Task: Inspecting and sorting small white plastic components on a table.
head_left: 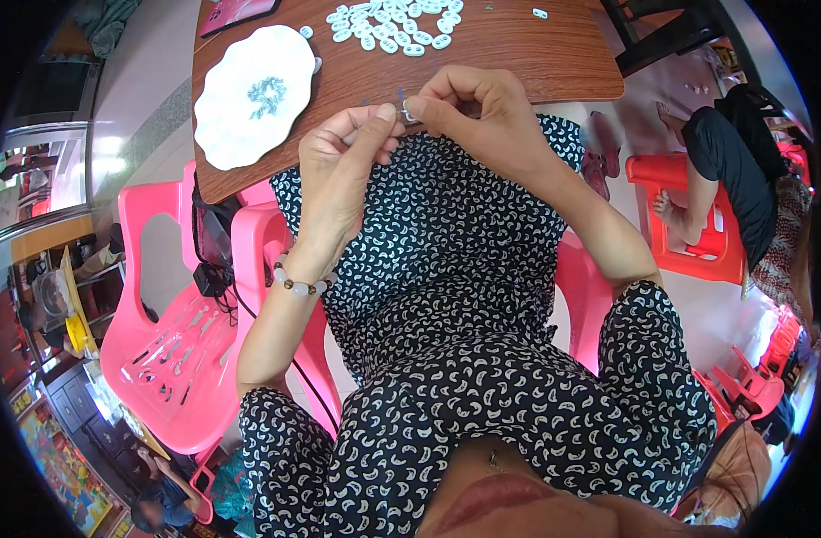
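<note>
Above my lap, at the table's near edge, both hands meet fingertip to fingertip. My right hand (486,117) pinches a small white piece (409,110) between thumb and forefinger. My left hand (343,161) is closed in a pinch right beside it; what its fingers grip is too small to make out. Beyond the hands lies a loose pile of small white oval pieces (414,50), each with dark slots. To the left, a white scalloped plate (226,134) holds a little heap of thin grey-green bits (269,97).
The brown wooden table (527,63) has a pink flat object (235,13) at its far left and a single white piece (539,13) at far right. A pink chair (173,359) stands left. A person's leg (697,202) rests near a red stool (688,247) at right.
</note>
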Tool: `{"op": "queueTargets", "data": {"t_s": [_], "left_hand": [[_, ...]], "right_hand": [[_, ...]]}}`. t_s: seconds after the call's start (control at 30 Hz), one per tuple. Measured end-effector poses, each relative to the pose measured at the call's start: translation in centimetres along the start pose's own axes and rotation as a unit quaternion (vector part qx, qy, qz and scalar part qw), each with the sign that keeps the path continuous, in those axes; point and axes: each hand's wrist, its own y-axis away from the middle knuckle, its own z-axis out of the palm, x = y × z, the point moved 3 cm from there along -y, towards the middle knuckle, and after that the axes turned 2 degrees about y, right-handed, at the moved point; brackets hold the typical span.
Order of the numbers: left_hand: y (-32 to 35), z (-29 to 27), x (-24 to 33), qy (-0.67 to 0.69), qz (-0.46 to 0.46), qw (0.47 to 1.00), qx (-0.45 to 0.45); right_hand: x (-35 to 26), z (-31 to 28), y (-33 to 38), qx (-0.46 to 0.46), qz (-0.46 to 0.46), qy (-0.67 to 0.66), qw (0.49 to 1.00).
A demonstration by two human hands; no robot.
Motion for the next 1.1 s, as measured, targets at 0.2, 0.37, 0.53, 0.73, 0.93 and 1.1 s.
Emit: {"op": "queueTargets", "data": {"t_s": [0.2, 0.37, 0.53, 0.73, 0.93, 1.1], "left_hand": [[0.06, 0.1, -0.05, -0.007, -0.001, 1.0, -0.008], [0.13, 0.17, -0.09, -0.008, 0.003, 1.0, -0.011], [0.11, 0.15, -0.14, -0.013, 0.004, 1.0, -0.006], [-0.08, 0.11, -0.16, -0.007, 0.007, 1.0, -0.009], [-0.06, -0.04, -0.42, 0.01, 0.012, 1.0, -0.007], [0.0, 0.05, -0.52, 0.01, 0.007, 1.0, -0.005]], "right_hand": [[0.2, 0.01, 0.01, -0.001, -0.002, 0.006, 1.0], [0.09, 0.04, 0.04, -0.002, -0.007, 0.014, 1.0], [0.09, 0.0, 0.06, -0.005, -0.012, 0.022, 1.0], [0.23, 0.23, 0.06, 0.021, -0.033, 0.009, 0.999], [0.04, 0.32, 0.15, 0.03, -0.028, 0.011, 0.999], [0.38, 0.32, 0.1, 0.02, -0.017, 0.0, 1.0]]}}
